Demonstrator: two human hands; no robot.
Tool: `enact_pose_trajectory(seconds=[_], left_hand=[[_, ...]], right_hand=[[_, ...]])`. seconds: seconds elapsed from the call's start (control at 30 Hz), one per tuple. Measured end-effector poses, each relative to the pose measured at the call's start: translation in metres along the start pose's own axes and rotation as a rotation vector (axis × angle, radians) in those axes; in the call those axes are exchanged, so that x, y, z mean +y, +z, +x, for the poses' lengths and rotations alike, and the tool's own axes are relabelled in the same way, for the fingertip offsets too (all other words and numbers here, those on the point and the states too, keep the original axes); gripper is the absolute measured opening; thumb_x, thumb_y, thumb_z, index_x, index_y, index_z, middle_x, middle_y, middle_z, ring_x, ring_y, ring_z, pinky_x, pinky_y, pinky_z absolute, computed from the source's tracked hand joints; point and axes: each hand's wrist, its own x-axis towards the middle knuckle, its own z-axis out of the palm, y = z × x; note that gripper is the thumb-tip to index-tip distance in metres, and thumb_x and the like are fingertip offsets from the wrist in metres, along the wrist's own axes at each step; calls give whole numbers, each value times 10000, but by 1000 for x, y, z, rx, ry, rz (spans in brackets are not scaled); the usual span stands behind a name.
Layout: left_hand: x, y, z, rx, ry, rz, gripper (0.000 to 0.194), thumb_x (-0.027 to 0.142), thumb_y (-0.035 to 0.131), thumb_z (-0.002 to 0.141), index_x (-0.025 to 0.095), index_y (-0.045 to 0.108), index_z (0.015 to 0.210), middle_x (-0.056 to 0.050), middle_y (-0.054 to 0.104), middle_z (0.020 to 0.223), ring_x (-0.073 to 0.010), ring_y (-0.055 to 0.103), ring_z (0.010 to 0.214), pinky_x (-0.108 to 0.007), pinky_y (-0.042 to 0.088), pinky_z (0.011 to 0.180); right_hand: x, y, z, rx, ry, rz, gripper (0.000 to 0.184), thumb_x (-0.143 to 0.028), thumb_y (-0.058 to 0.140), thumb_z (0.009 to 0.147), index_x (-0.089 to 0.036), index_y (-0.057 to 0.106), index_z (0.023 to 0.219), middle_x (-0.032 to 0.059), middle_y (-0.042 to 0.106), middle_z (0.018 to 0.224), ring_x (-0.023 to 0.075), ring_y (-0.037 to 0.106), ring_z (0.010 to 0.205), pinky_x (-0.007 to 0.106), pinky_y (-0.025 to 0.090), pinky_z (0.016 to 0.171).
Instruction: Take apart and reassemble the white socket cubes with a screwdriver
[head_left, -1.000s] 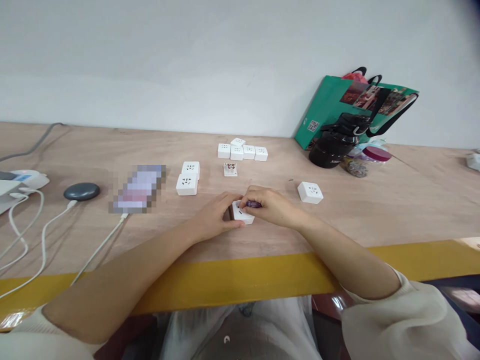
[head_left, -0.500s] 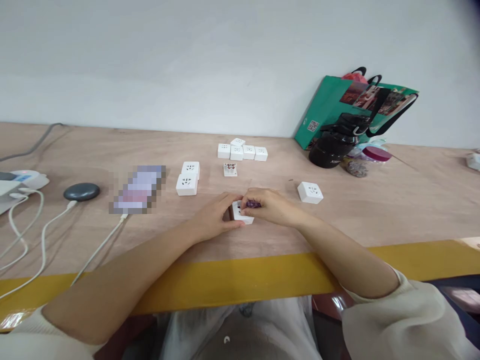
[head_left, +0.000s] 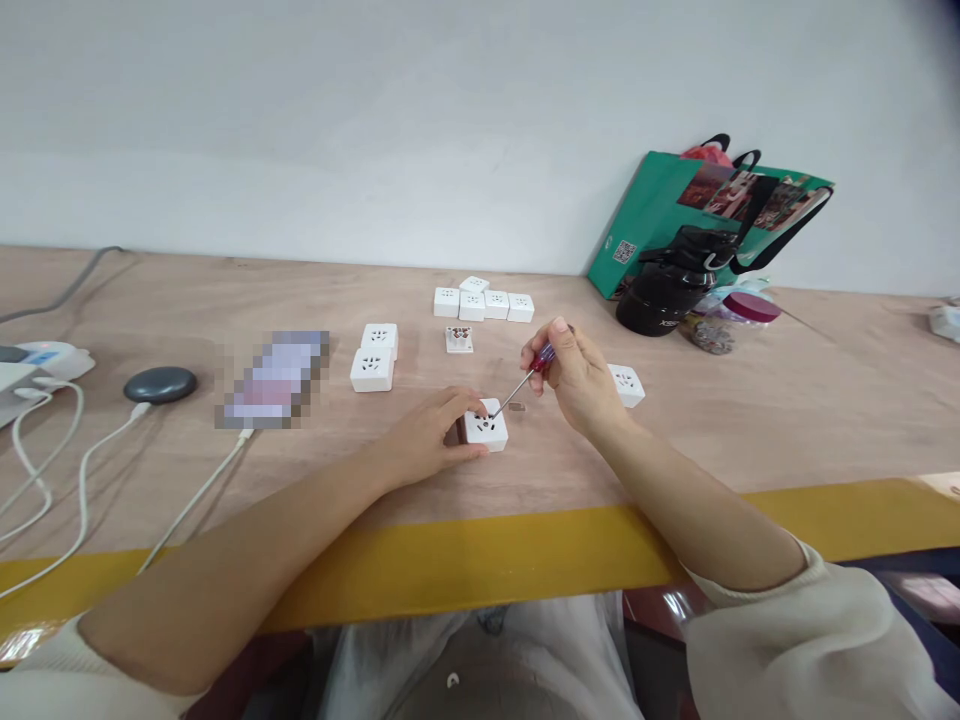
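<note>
My left hand (head_left: 435,437) grips a white socket box (head_left: 489,436) on the table, with the fingers at its far left corner and the thumb along its near side. In my right hand (head_left: 568,378) is a screwdriver (head_left: 542,357) with a red and purple handle, held at a slant. Its thin metal shaft points down and left, and the tip is at the top face of the socket box, near the middle; whether it sits in a hole I cannot tell. A single socket box (head_left: 627,386) lies behind my right hand, partly covered by it.
Several white socket boxes (head_left: 471,305) are grouped near the wall, in front of them an open socket part (head_left: 459,340). Two more boxes (head_left: 373,369) stand left, beside a blurred phone (head_left: 276,380) and cables. A black bottle (head_left: 660,295) and green bag (head_left: 637,225) stand at back right.
My right hand has lifted off the socket box and moved up and right. The screwdriver, folded in the hand before, now points its tip at the box. My left hand stays in place.
</note>
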Motion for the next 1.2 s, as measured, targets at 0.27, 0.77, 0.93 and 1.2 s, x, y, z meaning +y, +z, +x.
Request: enact_pose_trajectory(seconds=[0.27,0.77,0.93,1.2], left_hand=[[2,-1,0,6,-1,9,319,338,650,786,262,497,1055,-21,493,1291,-235,490,1163,-385,401,976],[-4,4,0,15,77,93,278,368,595,832,267,497,1072,-38,462,1356,-237,441,1232,-419,362,1026],[-8,6,-1,18,105,115,303,362,594,827,257,480,1088,-62,456,1343,-250,446,1226,-438,368,1021],[-4,5,-1,-8,51,112,287,364,597,828,260,470,1064,-51,423,1371,-258,419,1248,-440,377,1016]], right_hand=[[0,5,-7,-58,-57,-58,392,-576,440,857,-201,468,745,-35,570,663,50,492,443,205,397,424],[-1,5,-14,-213,-385,-314,190,-399,382,945,-224,451,916,-34,517,695,80,485,541,255,418,531],[1,11,-13,-213,-525,-400,299,-338,403,940,-255,381,1226,-19,539,748,117,528,616,296,470,588],[-21,10,-5,-366,-493,-552,332,-266,322,941,-263,474,1236,12,627,890,106,566,670,287,503,651]])
